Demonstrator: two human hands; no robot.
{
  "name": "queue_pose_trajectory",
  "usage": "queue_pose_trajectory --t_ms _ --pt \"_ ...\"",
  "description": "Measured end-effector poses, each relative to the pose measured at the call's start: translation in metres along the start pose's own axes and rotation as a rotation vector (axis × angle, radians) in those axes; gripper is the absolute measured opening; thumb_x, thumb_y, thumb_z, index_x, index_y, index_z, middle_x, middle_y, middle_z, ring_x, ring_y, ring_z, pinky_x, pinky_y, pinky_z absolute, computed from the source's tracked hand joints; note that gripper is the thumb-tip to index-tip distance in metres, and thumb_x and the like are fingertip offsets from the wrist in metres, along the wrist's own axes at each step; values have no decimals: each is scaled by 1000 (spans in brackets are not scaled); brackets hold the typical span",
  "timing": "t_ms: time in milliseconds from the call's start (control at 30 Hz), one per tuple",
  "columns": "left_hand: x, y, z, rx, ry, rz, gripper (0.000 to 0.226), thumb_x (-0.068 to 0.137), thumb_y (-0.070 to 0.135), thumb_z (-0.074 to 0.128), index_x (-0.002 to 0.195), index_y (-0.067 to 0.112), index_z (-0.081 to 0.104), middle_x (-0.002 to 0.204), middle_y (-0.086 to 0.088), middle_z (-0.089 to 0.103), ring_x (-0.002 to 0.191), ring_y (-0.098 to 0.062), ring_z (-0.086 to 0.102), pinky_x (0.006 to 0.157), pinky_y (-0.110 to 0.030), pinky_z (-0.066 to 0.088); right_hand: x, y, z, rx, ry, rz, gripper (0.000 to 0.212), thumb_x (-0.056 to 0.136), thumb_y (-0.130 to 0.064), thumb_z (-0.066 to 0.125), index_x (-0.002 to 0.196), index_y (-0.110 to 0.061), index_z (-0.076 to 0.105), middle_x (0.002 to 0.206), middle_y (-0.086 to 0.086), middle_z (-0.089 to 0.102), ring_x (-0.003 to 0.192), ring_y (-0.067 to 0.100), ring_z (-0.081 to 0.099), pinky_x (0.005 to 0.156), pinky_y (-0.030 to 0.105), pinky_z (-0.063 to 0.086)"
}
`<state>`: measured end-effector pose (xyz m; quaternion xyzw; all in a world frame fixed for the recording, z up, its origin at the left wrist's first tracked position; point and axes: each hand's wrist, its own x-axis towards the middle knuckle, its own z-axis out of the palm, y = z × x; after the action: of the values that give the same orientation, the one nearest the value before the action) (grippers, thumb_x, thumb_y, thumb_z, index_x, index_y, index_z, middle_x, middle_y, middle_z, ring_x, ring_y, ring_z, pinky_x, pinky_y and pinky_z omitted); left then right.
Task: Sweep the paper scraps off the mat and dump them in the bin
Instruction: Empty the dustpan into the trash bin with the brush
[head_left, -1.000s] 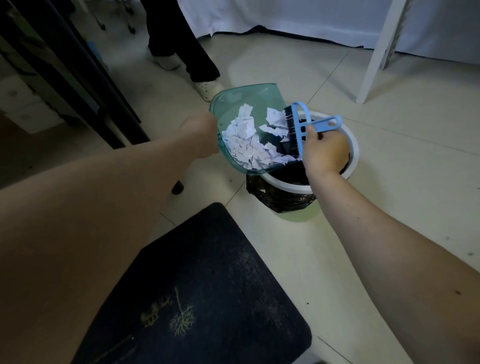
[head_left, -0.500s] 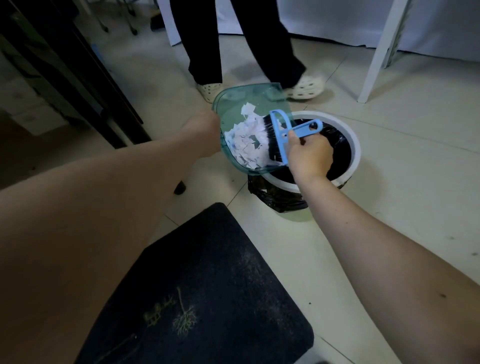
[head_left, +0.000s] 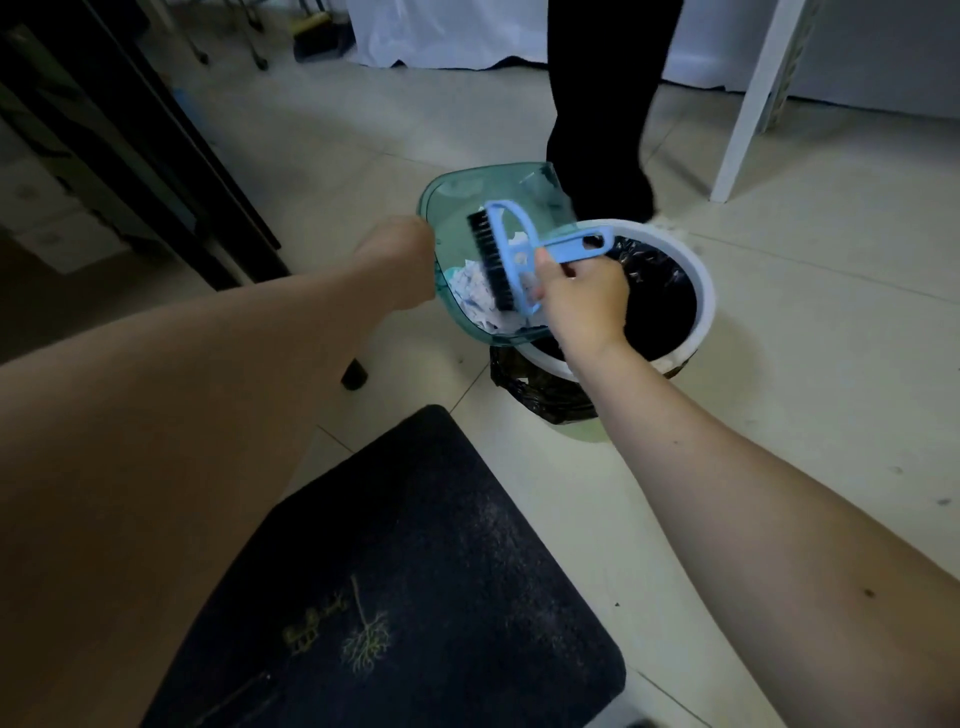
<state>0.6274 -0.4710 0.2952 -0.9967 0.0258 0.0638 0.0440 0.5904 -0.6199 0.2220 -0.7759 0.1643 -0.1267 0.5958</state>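
My left hand (head_left: 397, 260) grips the near side of a clear teal dustpan (head_left: 467, 192), held tilted over the left rim of the bin (head_left: 704, 291). White paper scraps (head_left: 475, 293) lie heaped in the pan's lower end. My right hand (head_left: 584, 301) holds a light blue brush (head_left: 524, 249) by its handle, with the black bristles set inside the pan against the scraps. The bin is white with a black bag liner. The dark mat (head_left: 415, 582) lies on the floor below my arms.
A person's dark trouser leg (head_left: 602, 119) stands right behind the bin. A white table leg (head_left: 748, 114) rises at the back right. Dark furniture (head_left: 130, 156) runs along the left, one black foot (head_left: 355, 375) near the mat. The floor is pale tile.
The brush has moved left, deeper into the pan, pushing the scraps toward the pan's lower end. The pile looks smaller. The person behind the bin has stepped to the right.
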Motion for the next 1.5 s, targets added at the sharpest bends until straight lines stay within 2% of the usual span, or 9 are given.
queue_pose_trajectory --t_ms 100,333,467,633,767,900,1200,1400,1500 --pt "1 1 0 14 9 4 31 90 11 62 117 -2 55 72 -6 42 83 -24 47 73 -31 43 -1 9 0 -98 -16 30 35 92 -37 56 81 -7 69 85 8 71 79 25 67 77 43 55" --pt "0 0 0 41 20 8 33 90 10 62 120 -3 55 117 -19 60 108 -33 59 87 -36 48 16 20 -31 -158 181 101 33 93 -37 54 77 -10 62 74 1 66 72 24 64 70 38 54" --pt "-1 2 -1 28 25 14 32 90 9 61 119 -4 55 118 -19 60 109 -34 59 86 -36 49 19 16 -35 -131 260 111 41 94 -37 51 57 -20 43 56 -8 49 53 13 49 59 28 38" --pt "0 5 -1 1 52 27 33 90 7 61 121 -2 54 118 -19 61 109 -35 59 86 -37 49 6 1 -17 86 195 32 28 91 -35 55 69 -19 63 74 1 70 71 18 68 69 37 57" --pt "2 7 -2 -45 55 57 34 88 5 62 121 1 56 117 -17 62 106 -34 61 85 -37 50 5 -15 -3 375 192 44 31 90 -21 61 60 -27 58 63 -5 66 64 14 69 68 36 59" --pt "2 9 0 -63 62 86 36 88 3 63 123 1 55 119 -18 62 107 -35 60 86 -37 50 15 -26 3 573 166 150 30 90 -11 59 62 -21 60 61 -9 66 57 10 68 68 32 59" --pt "-2 7 -1 -57 68 57 36 88 5 63 122 -1 54 119 -19 61 108 -35 59 86 -36 49 21 -5 -14 310 349 296 37 91 -20 51 55 -16 52 59 -2 65 61 14 70 65 34 59" --pt "-5 8 0 -28 72 64 35 88 7 64 121 -2 55 118 -20 61 108 -36 59 86 -36 48 18 -25 -5 710 316 222 26 93 -15 57 68 -14 61 70 0 68 61 12 70 57 20 54" --pt "-4 9 1 -46 64 71 34 87 7 65 119 -1 56 118 -20 61 108 -36 59 85 -36 48 22 -35 2 844 289 281 33 94 -14 56 61 -10 59 58 -4 63 59 10 68 58 18 53"
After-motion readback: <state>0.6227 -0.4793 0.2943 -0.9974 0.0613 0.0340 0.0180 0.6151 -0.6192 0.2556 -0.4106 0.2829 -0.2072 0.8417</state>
